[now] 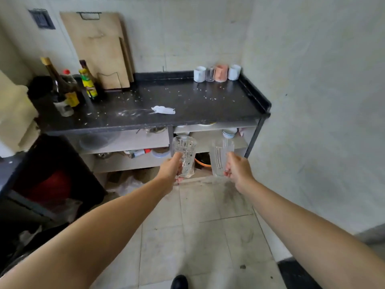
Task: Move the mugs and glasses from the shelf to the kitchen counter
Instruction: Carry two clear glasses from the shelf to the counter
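Two glasses held before the dark surface (187, 113)

A cut glass (184, 157) is gripped in the left hand (170, 170), a ribbed glass (220, 159) at three o'clock in the closed right hand (237, 170).

Bare forearms, no sleeves, black shoe (179, 282)

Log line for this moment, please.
left hand: holds cut-pattern glass | right hand: holds ribbed glass | both short of counter | four cups already there
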The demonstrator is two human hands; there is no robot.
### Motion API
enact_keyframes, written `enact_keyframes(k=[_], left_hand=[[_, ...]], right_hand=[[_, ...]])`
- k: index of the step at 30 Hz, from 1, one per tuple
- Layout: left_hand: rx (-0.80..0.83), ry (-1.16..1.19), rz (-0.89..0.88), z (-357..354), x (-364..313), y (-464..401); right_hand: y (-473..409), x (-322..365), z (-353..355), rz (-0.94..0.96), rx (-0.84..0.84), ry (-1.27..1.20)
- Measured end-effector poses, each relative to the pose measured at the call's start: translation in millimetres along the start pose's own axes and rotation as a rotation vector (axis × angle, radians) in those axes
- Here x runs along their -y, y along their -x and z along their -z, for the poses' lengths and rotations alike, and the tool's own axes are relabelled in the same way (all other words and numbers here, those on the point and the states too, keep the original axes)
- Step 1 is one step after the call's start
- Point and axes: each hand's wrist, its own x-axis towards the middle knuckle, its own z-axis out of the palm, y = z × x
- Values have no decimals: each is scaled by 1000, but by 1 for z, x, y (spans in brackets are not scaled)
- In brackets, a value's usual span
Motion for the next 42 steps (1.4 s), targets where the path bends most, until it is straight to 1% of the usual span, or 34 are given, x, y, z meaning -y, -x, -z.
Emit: enact_keyframes(k=[2,6,9,12,15,19,23,27,31,34,38,42], left_hand=[[40,-2,-8,-13,-21,-32],[44,-2,-1,-49,-56,-86],[73,27,39,-83,-78,-130],[84,14,32,-120,-99,-179],[103,17,16,-153,-121,-227],[82,49,16,-199,-161,-290],[29,134,78,-226,-187,-342],[2,162,127,-242,-208,-400],[35,166,156,-257,-232,-469],[59,134,179,-272,-251,-521],[55,136,201,-297,-278,-585],[62,151,244,-321,-289,-636]], right_hand=[[-30,13,0,-4,-55,-16],[-84,39,8,-22,-97,-51],[-133,55,19,-28,-108,-54],[-192,72,32,-19,-108,-12],[-249,93,48,-4,-77,-20],[-332,130,71,5,-64,31],[-406,153,79,0,-86,30],[-477,166,73,-35,-97,-3],[-546,180,59,-48,-104,-6],[-595,189,48,-93,-136,-14],[-657,200,36,-138,-164,-14],[-711,208,31,-167,-149,-17]])
